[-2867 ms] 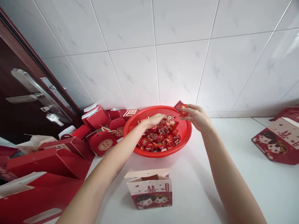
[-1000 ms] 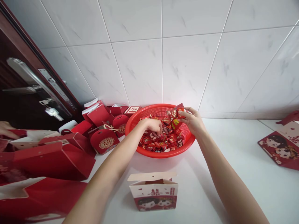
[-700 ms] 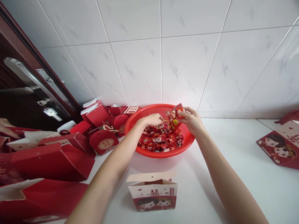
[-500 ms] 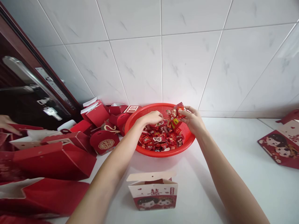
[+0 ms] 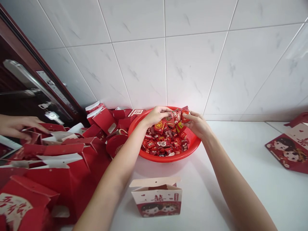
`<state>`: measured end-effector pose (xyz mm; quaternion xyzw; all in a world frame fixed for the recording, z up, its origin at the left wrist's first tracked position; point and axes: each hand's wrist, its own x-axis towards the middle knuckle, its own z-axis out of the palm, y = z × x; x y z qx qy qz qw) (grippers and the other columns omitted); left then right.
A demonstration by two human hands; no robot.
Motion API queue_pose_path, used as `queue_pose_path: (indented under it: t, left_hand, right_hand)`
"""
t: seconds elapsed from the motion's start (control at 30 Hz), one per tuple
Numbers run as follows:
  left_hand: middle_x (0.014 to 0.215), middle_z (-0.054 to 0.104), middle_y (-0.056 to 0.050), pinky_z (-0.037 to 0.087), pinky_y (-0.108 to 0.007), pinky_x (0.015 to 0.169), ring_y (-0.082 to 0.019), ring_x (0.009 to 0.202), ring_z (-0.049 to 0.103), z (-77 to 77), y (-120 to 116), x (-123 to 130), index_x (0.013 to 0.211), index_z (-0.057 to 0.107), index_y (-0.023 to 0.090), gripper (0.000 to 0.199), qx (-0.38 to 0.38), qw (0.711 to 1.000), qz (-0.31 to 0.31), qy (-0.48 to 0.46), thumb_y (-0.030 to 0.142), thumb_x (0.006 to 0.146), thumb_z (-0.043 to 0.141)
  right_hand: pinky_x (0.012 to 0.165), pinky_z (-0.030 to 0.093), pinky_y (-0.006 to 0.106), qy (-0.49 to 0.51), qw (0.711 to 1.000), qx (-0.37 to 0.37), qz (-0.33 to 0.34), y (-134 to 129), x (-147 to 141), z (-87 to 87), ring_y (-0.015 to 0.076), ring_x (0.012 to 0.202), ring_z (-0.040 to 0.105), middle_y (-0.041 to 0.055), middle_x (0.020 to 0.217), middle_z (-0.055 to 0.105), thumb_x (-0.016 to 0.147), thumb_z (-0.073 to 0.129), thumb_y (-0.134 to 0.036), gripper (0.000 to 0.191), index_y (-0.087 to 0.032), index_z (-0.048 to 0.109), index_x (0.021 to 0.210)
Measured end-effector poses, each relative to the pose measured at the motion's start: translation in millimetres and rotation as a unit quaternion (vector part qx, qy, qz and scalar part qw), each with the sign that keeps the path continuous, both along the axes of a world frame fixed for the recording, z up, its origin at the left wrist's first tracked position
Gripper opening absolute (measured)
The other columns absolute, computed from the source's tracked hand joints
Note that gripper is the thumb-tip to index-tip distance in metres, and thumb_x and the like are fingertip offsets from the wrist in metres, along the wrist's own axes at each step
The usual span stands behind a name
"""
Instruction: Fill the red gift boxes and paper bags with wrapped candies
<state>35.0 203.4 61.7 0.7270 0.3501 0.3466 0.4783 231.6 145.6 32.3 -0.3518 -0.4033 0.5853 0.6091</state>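
Note:
A red plastic basket (image 5: 166,158) holds many small wrapped candies (image 5: 162,143), mostly red. Above its far right side, my right hand (image 5: 198,124) is closed on red wrapped candies (image 5: 185,116), thumb on top. My left hand (image 5: 156,116) is raised over the basket's far side, its fingers pinched at the left edge of a red candy packet (image 5: 176,115) beside those in my right hand. The left fingertips are partly hidden. In front of the basket stands a small gift box (image 5: 157,202) with two cartoon faces and its top flaps open.
Red gift boxes (image 5: 69,179) crowd the left side of the white table (image 5: 216,166). Another person's hand (image 5: 21,125) is among them. A cartoon-face box (image 5: 288,150) lies at the right. Behind are a tiled wall (image 5: 192,70) and a door with keys (image 5: 53,116).
My left hand has lifted from the candies and moved right, up to the packets at my right hand. At the left, the red boxes have shifted and the other person's hand reaches further in.

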Motion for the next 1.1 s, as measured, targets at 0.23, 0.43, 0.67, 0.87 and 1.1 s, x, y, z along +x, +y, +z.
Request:
queue_pose_path:
  t: [0.23, 0.43, 0.67, 0.87, 1.1]
  left_hand:
    - [0.091, 0.077, -0.007, 0.051, -0.035, 0.091, -0.021, 0.093, 0.068, 14.9, -22.0, -14.4, 0.090, 0.077, 0.014, 0.047, 0.066, 0.994, 0.070, -0.047, 0.055, 0.069, 0.081]
    - [0.092, 0.078, -0.008, 0.053, -0.035, 0.088, -0.025, 0.094, 0.069, 15.0, -47.1, -21.4, 0.087, 0.079, 0.015, 0.049, 0.086, 0.987, 0.117, -0.073, 0.059, 0.069, 0.082]
    - [0.096, 0.078, -0.010, 0.054, -0.034, 0.083, -0.026, 0.093, 0.069, 15.1, -67.1, -14.7, 0.092, 0.080, 0.013, 0.052, 0.096, 0.990, 0.094, -0.040, 0.062, 0.075, 0.076]
    - [0.109, 0.077, -0.007, 0.052, -0.030, 0.086, -0.024, 0.100, 0.069, 14.5, -63.2, -32.4, 0.106, 0.077, 0.017, 0.048, 0.115, 0.982, 0.086, 0.126, 0.059, 0.087, 0.061]
    - [0.107, 0.079, -0.007, 0.050, -0.025, 0.079, -0.023, 0.095, 0.071, -0.8, -50.9, -54.9, 0.100, 0.078, 0.020, 0.030, 0.014, 0.884, 0.069, 0.462, 0.035, 0.076, 0.068]
  right_hand:
    - [0.071, 0.056, 0.030, -0.023, 0.996, 0.027, 0.081, -6.6, -1.3, 6.3, 0.0153, 0.074, 0.065, 0.0003, 0.083, 0.072, 0.056, 0.092, -0.032, 0.035, -0.020, 0.075, 0.084]
    - [0.072, 0.056, 0.031, -0.034, 0.989, 0.092, 0.111, -17.7, -0.2, 22.7, 0.0159, 0.074, 0.063, 0.0002, 0.077, 0.069, 0.062, 0.091, -0.040, 0.030, -0.021, 0.075, 0.078]
    - [0.068, 0.051, 0.029, -0.086, 0.984, 0.088, 0.126, -31.6, -3.6, 37.9, 0.0140, 0.071, 0.060, 0.0006, 0.079, 0.069, 0.063, 0.090, -0.038, 0.030, -0.020, 0.075, 0.081]
    - [0.070, 0.052, 0.031, -0.169, 0.973, 0.100, 0.120, -29.8, 1.3, 35.6, 0.0172, 0.075, 0.064, 0.0028, 0.082, 0.072, 0.065, 0.088, -0.038, 0.032, -0.018, 0.075, 0.085]
    - [0.065, 0.051, 0.032, -0.305, 0.949, 0.067, 0.044, -25.4, 23.6, 33.9, 0.0188, 0.069, 0.064, 0.0045, 0.073, 0.073, 0.065, 0.086, -0.034, 0.023, -0.017, 0.075, 0.077]
